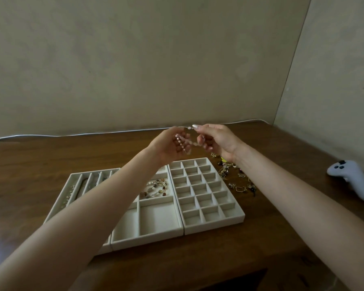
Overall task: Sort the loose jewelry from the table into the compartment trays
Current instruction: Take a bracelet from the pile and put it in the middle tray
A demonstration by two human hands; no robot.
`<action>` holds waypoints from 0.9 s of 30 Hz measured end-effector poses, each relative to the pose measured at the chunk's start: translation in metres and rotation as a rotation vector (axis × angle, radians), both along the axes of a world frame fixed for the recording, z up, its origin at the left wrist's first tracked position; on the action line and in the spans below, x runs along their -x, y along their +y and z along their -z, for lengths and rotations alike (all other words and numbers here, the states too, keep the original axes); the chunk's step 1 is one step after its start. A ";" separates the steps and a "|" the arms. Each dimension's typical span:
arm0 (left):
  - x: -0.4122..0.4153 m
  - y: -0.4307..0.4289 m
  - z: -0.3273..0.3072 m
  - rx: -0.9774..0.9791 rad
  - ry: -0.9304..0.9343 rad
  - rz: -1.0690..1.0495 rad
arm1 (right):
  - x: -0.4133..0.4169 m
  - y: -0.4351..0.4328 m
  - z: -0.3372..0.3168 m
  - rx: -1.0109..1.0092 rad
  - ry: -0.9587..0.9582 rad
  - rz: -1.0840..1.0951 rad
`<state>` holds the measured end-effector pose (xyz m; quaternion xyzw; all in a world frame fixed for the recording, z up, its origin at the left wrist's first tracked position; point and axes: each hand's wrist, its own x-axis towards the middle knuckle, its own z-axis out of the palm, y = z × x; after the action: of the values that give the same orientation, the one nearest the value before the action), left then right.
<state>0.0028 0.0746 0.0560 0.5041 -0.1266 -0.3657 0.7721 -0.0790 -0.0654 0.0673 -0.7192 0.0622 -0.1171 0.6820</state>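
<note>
Forearms stretch out over the compartment trays, with a bead strand lifted between both hands.
Left hand (168, 143) and right hand (216, 141) each pinch the pink bead strand (183, 146) in the air beyond the grid tray (214, 225). It looks light, limp and prone to tangling, so best held near its ends.

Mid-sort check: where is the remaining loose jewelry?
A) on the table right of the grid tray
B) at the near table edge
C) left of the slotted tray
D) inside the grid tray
A: the loose jewelry lies on the table just right of the grid tray; both the left hand and right hand hold the pink bead strand.
</note>
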 end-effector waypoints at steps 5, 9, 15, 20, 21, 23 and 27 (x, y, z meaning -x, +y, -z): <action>0.008 0.024 -0.008 0.002 -0.225 0.302 | -0.004 0.004 0.010 0.033 0.058 -0.136; 0.005 0.042 -0.010 -0.076 -0.350 0.403 | -0.001 0.008 0.011 -0.001 0.056 -0.359; 0.004 0.066 0.000 -0.174 -0.379 0.265 | -0.004 0.031 0.020 0.067 0.093 -0.297; 0.014 0.100 0.011 -0.450 -0.582 0.044 | 0.008 0.047 0.033 0.118 0.101 -0.332; 0.020 0.106 0.012 -0.496 -0.624 0.039 | 0.012 0.051 0.036 0.156 0.112 -0.354; 0.035 0.114 0.014 -0.581 -0.664 0.050 | 0.019 0.058 0.042 0.237 0.146 -0.414; 0.062 0.121 0.020 -0.799 -0.687 0.150 | 0.032 0.066 0.048 0.381 0.217 -0.540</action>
<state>-0.0597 0.1957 0.0357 0.8391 -0.2589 -0.2536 0.4057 -0.1107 0.0004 0.0198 -0.8324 -0.0810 0.1353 0.5313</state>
